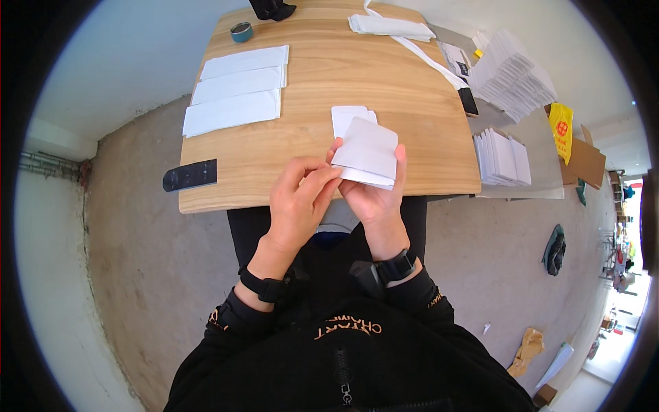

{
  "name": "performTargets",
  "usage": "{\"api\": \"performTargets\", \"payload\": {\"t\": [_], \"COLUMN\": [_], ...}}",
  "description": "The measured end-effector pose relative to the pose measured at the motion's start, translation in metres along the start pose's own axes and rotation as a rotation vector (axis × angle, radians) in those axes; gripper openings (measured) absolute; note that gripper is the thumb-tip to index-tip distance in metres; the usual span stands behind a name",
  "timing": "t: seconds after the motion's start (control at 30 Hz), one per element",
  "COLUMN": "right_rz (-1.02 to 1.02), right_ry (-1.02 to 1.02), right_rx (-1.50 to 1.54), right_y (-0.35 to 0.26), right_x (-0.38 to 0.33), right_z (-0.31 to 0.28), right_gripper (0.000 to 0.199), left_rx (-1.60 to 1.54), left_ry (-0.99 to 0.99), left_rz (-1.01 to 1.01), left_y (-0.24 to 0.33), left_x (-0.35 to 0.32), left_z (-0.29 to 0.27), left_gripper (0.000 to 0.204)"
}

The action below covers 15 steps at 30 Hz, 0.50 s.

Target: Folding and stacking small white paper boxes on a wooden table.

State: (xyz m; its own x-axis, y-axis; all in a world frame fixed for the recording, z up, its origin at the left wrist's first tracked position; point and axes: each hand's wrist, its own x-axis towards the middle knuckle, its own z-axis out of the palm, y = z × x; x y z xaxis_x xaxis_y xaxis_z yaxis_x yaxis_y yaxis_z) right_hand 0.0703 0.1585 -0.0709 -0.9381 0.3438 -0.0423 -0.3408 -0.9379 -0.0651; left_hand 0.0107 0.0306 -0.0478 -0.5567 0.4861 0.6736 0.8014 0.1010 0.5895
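My right hand (374,199) holds a folded white paper piece (369,151) just above the near edge of the wooden table (405,103), thumb on its right side. My left hand (300,202) pinches the same piece at its lower left corner with thumb and forefinger. Directly behind it, a second small white paper piece (345,117) lies flat on the table.
Three long white sheets (237,89) lie at the table's left. A tape roll (241,31) sits at the far left corner. A white stack (391,26) and strip lie at the back, more paper stacks (511,75) (502,158) to the right. A black strip (190,175) sticks out at the left edge.
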Motion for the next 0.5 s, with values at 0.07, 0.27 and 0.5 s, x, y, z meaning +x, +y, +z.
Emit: {"api": "performTargets", "payload": {"t": [0.07,0.27,0.5], "right_rz": [0.017,0.079,0.135], "right_ry": [0.002,0.013,0.07], "right_rx": [0.004,-0.049,-0.07], "right_y": [-0.0003,-0.0041,-0.005], "right_x": [-0.0002,0.0005,0.0019], "right_z": [0.0007,0.0079,0.0086], "right_gripper": [0.074,0.072,0.065], "left_rx": [-0.02,-0.024,-0.221], "left_ry": [-0.022,-0.045,-0.059], "left_rz": [0.006,-0.085,-0.267], "left_y": [-0.0006,0.0016,-0.003], "left_x": [-0.0023,-0.0031,-0.0023], "left_z": [-0.0017,-0.0047,-0.0079], "left_gripper": [0.026,0.022,0.018]}}
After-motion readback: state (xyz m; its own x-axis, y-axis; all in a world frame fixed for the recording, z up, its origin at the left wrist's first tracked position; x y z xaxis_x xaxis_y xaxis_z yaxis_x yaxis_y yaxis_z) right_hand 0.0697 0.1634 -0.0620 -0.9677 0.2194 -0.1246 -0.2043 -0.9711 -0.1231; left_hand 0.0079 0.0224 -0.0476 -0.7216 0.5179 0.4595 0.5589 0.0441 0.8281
